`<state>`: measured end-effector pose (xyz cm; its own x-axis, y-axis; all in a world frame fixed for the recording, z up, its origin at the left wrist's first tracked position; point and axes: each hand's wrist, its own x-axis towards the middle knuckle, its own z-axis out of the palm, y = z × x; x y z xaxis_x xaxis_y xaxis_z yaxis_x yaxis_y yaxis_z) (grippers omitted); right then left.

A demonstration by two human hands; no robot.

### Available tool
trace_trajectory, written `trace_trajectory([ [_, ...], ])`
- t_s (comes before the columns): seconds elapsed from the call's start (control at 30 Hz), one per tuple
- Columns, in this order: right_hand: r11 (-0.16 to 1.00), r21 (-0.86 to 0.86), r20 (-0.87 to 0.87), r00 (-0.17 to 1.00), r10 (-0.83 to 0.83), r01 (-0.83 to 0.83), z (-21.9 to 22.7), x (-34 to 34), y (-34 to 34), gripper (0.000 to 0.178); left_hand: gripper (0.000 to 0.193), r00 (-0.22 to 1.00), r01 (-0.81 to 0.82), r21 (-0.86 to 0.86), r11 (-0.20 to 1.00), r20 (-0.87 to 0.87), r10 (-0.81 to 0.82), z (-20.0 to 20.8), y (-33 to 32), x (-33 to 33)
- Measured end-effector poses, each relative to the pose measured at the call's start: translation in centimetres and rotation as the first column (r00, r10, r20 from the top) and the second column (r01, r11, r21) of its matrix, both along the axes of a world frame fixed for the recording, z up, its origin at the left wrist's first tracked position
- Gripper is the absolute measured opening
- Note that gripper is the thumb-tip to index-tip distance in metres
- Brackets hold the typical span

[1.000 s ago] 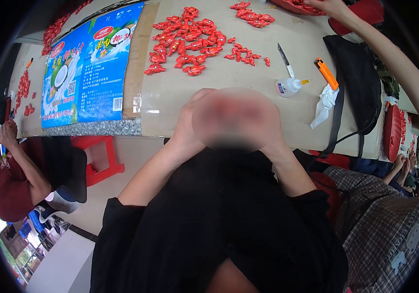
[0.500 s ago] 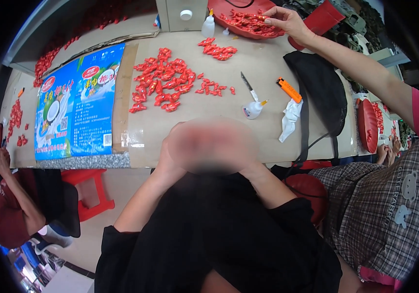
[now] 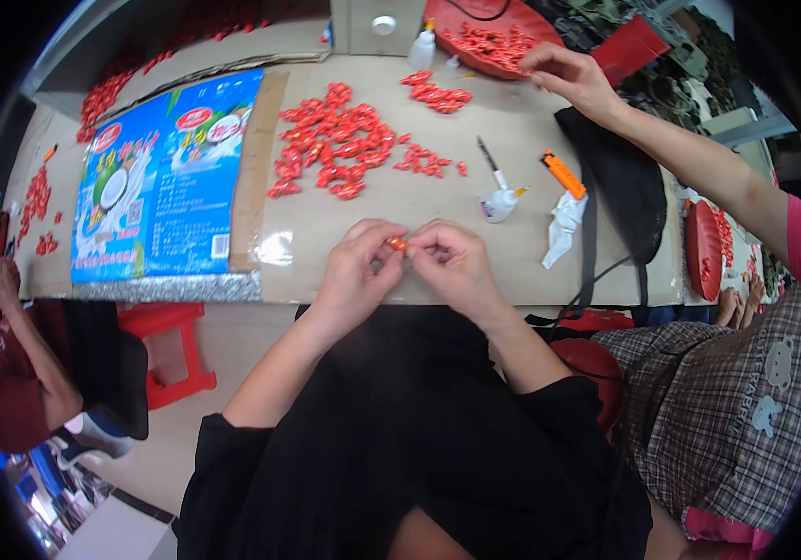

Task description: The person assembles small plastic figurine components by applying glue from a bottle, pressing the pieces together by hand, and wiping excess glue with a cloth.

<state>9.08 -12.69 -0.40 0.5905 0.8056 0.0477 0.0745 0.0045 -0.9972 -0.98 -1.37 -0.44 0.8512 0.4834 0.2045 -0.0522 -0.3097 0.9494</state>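
At the table's near edge, my left hand [image 3: 357,268] and my right hand [image 3: 454,268] pinch one small red piece with gold markings [image 3: 397,245] between their fingertips. It is too small to make out its exact kind. Beyond my hands lies a large loose pile of similar red pieces [image 3: 330,140], with smaller clusters to its right [image 3: 424,161] and farther back [image 3: 438,95]. Right of my hands are a small white glue bottle with a yellow tip [image 3: 498,203], a slim craft knife [image 3: 491,159] and an orange-handled cutter [image 3: 564,175].
A crumpled white tissue [image 3: 564,229] and a black cloth bag with straps [image 3: 619,177] lie to the right. A blue printed carton sheet [image 3: 167,177] covers the left. At the back right, a co-worker's hand [image 3: 573,79] hovers by a red tray [image 3: 498,42]. A red stool [image 3: 172,355] stands lower left.
My hands, smeared over before, now show plainly with the red piece between them. The view has shifted slightly. The co-worker's hand has drawn back from the pieces in the tray.
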Motion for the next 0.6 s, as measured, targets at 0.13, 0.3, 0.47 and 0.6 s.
trace_trajectory([
  [0.13, 0.999, 0.034, -0.008, 1.000, 0.028, -0.028, -0.1, 0.3, -0.3, 0.005, 0.023, 0.998, 0.036, -0.031, 0.999, 0.050, -0.035, -0.2, 0.1, 0.2],
  [0.3, 0.999, 0.049, -0.155, 0.988, 0.021, -0.013, 1.0, 0.1, -0.6, 0.009, 0.022, 0.990, 0.047, -0.179, 0.983, 0.136, -0.022, -0.1, 0.1, 0.2],
  [0.47, 0.999, 0.042, -0.274, 0.962, -0.001, 0.013, 1.8, -0.6, -1.2, 0.012, 0.028, 0.982, 0.186, -0.452, 0.872, 0.103, -0.156, 0.8, 0.5, -0.4],
  [0.6, 0.999, 0.000, -0.351, 0.935, -0.041, 0.044, 1.6, -1.0, -1.1, 0.012, 0.037, 0.968, 0.242, -0.546, 0.802, 0.081, -0.237, 0.4, 1.1, -0.5],
])
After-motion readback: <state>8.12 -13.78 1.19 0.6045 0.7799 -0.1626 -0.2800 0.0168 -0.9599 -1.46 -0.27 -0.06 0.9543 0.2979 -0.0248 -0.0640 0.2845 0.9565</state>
